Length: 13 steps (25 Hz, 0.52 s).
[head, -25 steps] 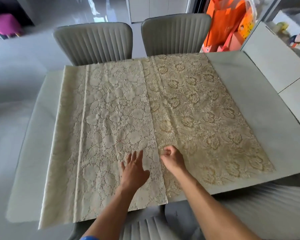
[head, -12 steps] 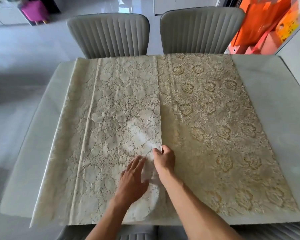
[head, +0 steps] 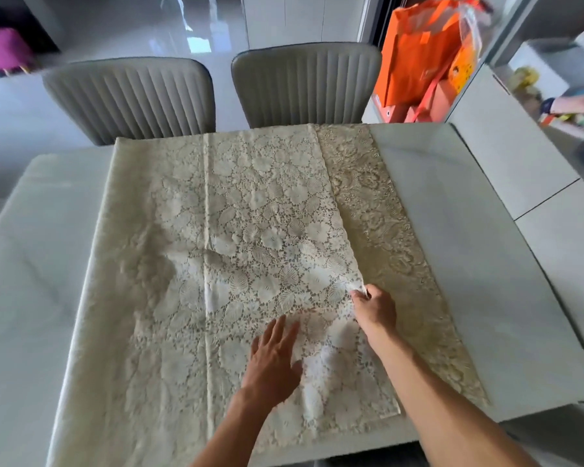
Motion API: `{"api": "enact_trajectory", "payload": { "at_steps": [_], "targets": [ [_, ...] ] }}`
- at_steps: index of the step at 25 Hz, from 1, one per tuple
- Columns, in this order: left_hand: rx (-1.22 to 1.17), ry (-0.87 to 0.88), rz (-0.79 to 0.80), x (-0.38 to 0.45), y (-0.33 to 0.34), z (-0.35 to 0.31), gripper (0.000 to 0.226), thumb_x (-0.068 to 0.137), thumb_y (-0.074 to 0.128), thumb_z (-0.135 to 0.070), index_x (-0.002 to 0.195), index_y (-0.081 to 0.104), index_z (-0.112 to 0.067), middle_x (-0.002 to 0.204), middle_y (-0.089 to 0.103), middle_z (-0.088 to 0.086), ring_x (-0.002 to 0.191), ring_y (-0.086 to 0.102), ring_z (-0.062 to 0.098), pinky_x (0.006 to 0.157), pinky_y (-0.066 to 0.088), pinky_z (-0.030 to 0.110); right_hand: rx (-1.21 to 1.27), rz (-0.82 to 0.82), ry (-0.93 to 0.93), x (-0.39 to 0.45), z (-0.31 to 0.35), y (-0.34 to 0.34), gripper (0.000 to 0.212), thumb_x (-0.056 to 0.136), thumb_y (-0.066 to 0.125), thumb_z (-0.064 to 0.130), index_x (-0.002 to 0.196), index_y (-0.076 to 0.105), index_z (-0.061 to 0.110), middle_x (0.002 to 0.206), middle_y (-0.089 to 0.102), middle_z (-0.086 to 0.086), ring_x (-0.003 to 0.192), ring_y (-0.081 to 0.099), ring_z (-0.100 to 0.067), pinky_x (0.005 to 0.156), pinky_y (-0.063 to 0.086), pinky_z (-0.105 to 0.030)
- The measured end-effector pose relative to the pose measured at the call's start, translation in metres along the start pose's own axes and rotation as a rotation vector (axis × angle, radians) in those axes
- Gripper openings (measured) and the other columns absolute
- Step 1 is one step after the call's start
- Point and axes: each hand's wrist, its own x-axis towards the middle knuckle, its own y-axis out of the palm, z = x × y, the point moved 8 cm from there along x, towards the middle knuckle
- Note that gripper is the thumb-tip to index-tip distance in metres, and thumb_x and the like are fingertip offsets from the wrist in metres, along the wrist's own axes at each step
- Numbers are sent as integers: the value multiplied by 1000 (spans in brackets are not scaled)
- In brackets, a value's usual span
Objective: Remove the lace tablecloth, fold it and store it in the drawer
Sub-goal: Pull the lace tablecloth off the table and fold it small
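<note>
A: What had changed within the last second?

B: The pale upper layer of the lace tablecloth point(head: 250, 230) had travelled toward the right edge of the tabletop point(head: 469, 251). A second earlier its free edge lay along the cloth's middle; now only a narrow golden strip showed beside it.

A: State of the hands?

B: My right hand point(head: 375, 308) pinched that free edge near the front of the tabletop, fingers curled on the lace. My left hand point(head: 273, 362) lay spread and flat on the same layer, just beside the right.

A: Meaning for the task?

B: The cloth remained on the tabletop, spanning front to back edge. I judged one lengthwise fold nearly closed; further folds and the drawer remained.
</note>
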Motion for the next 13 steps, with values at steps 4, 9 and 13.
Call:
{"api": "enact_trajectory", "payload": {
  "at_steps": [4,9,13],
  "targets": [
    [19,-12,-7,15,16,-31,76,97,46,-43,153,-5,-35,160,-21,-1,149,-17,22,122,-2,51,4,2,38,32,-35,-34,27,93,60,27,72,64,9,67,68,-6,61,62,-25,54,47,-35],
    [63,-5,1,33,32,-68,76,98,41,-49,149,-15,-38,158,-27,-1,146,-23,21,120,-7,52,9,-43,108,54,-67,-69,25,91,64,32,104,73,13,86,76,-7,71,71,-27,67,61,-42],
    [107,1,-8,38,40,-80,80,98,41,-47,145,-24,-40,156,-33,0,145,-28,23,116,-15,48,8,-97,97,68,-77,-85,29,89,66,30,103,74,6,89,77,-12,72,70,-27,70,60,-40]
  ]
}}
